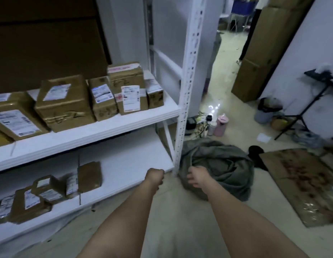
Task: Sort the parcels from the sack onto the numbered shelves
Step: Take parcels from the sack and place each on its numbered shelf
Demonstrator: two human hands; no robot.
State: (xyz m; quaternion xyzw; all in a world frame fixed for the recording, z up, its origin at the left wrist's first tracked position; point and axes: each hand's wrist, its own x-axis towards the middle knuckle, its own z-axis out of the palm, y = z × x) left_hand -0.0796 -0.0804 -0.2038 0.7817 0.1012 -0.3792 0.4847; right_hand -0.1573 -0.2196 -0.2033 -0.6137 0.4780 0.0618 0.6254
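Head view: the crumpled grey-green cloth sack (217,164) slumps on the pale floor (171,211) just ahead of and to the right of the right hand (196,178), whose loosely spread fingers hold nothing and reach its near folds; whether they touch is unclear. The left hand (155,177), curled with nothing seen in it, is farther off, beside the lower white shelf board (124,164). Brown taped cardboard parcels (65,103) sit up-left on the white metal shelving. No parcel shows in the sack.

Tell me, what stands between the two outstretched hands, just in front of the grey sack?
In the head view, the white upright post of the shelving rack stands between the left hand and the right hand, at the lower shelf's corner. The sack lies right of it.
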